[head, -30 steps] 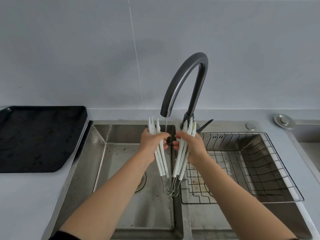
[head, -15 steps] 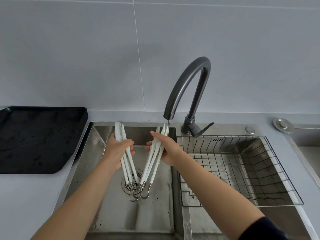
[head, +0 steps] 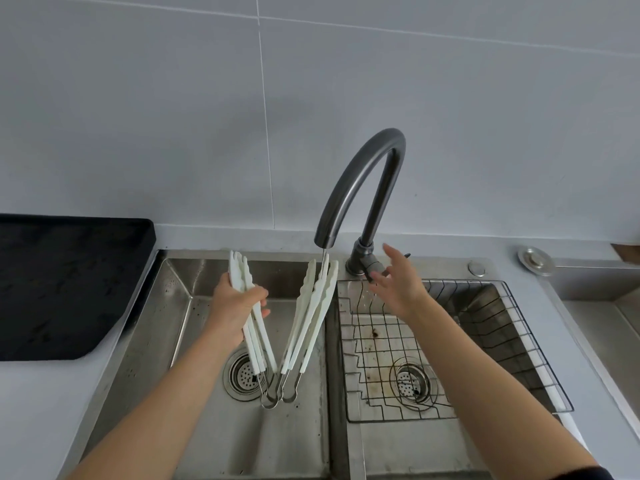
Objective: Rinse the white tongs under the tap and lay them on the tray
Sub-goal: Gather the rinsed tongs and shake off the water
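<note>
With left hand (head: 239,303) clamped on tongs (head: 313,317) left of tap (head: 363,188) and right hand (head: 398,282) open, empty, right of tap base, shut water off gently, holding tongs steady.

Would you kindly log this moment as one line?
left hand: grips white tongs | right hand: at tap lever, holds nothing | tap: running thinly | tray: without tongs

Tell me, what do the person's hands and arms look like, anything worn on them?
The left hand and right hand are bare: no gloves, rings, watch or bracelet visible. Both forearms are uncovered. A dark sleeve shows only on the right arm, at the picture's bottom edge.
</note>
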